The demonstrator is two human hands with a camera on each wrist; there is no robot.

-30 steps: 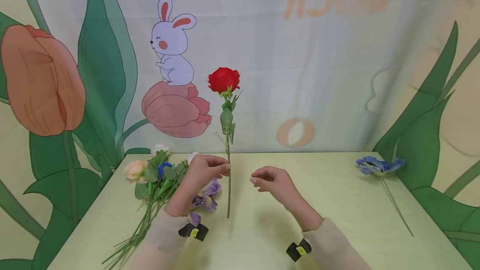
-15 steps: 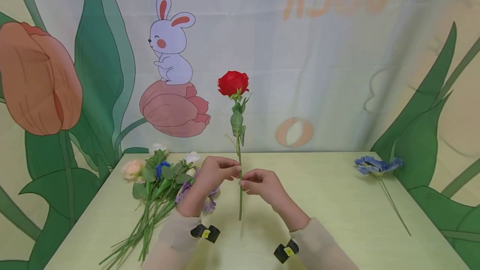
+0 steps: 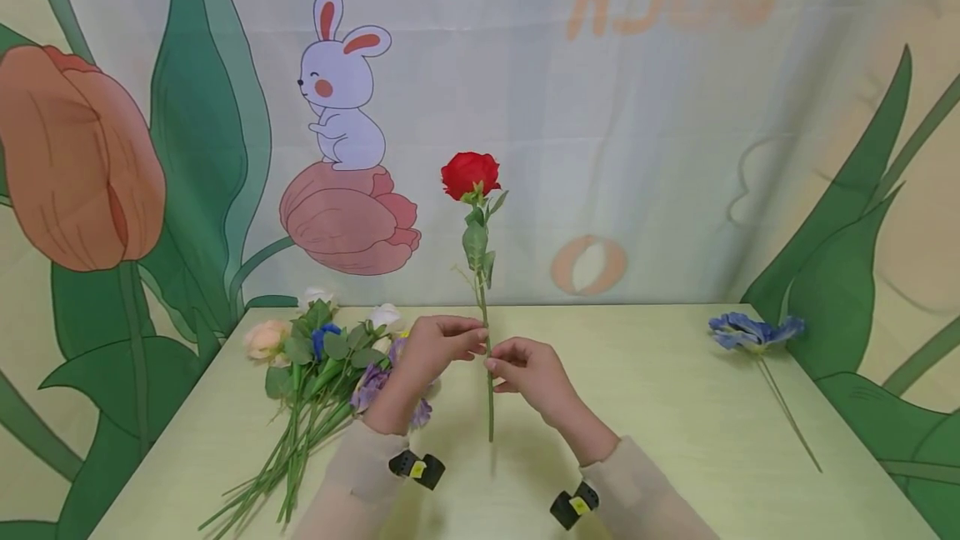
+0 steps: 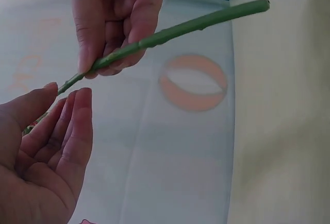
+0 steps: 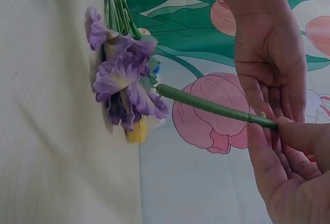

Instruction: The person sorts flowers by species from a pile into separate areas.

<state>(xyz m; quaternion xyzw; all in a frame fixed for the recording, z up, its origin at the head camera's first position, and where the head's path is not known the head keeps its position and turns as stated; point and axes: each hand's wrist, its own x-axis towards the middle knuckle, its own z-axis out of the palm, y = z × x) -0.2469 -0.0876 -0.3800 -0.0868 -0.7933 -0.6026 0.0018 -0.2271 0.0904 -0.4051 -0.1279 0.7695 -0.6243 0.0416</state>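
Note:
A red rose [image 3: 470,176] stands nearly upright over the middle of the table, its leaves below the bloom and its bare stem [image 4: 201,23] running down between both hands. My left hand [image 3: 444,350] pinches the stem between thumb and fingertips. Just below it, my right hand [image 3: 534,369] pinches the same stem from the other side, as the right wrist view also shows with the thumb and fingers on the green stem. The stem's cut end hangs free below both hands.
On the left of the pale table [image 3: 637,457] lies a bunch of flowers with long stems [image 3: 288,448], including a peach bloom [image 3: 266,340] and purple irises [image 5: 124,74]. A blue flower [image 3: 757,332] lies at the right. A printed curtain [image 3: 675,148] hangs behind.
The rose has moved right and slightly down with my left hand. My right hand came in from the right and took hold of the stem below the left.

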